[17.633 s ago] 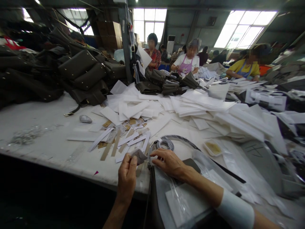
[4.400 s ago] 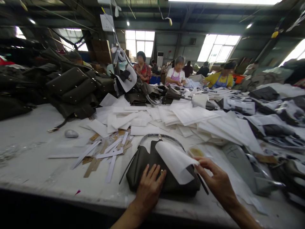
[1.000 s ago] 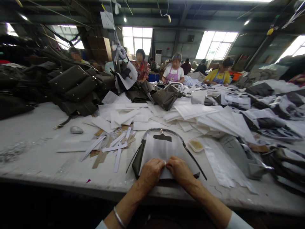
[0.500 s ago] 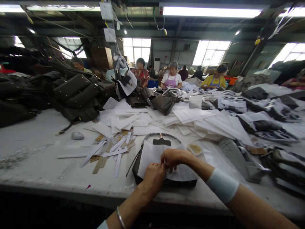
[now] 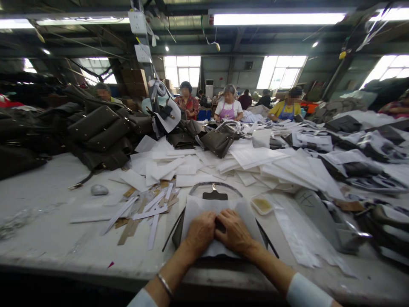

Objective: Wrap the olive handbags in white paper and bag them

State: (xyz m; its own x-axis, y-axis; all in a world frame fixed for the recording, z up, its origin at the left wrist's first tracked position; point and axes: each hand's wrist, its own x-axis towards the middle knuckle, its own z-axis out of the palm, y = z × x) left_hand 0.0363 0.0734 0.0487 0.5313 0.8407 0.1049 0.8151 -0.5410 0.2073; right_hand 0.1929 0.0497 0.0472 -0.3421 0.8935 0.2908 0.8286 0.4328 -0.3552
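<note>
A dark bag (image 5: 178,232) lies on the table in front of me, its wrapped handle (image 5: 220,185) pointing away. White sheet material (image 5: 194,207) covers its front, and a dark flap with a metal clasp (image 5: 215,194) shows near the handle. My left hand (image 5: 202,230) rests on the sheet with fingers curled. Beside it, my right hand (image 5: 232,232) has bent fingers around a small dark part at the bag's middle. Both hands nearly touch there. What the left fingertips hold is hidden.
Paper strips (image 5: 155,212) and a grey lump (image 5: 99,189) lie left. White sheets (image 5: 255,160) are heaped behind the bag. A small tray (image 5: 262,204) and a grey panel (image 5: 322,217) sit right. Dark bags (image 5: 96,128) are piled at left; people (image 5: 228,106) work beyond.
My right hand has come down from above to lie beside my left, its fingers now around the dark part. The bag's right side and strap are now uncovered. The view has shifted slightly.
</note>
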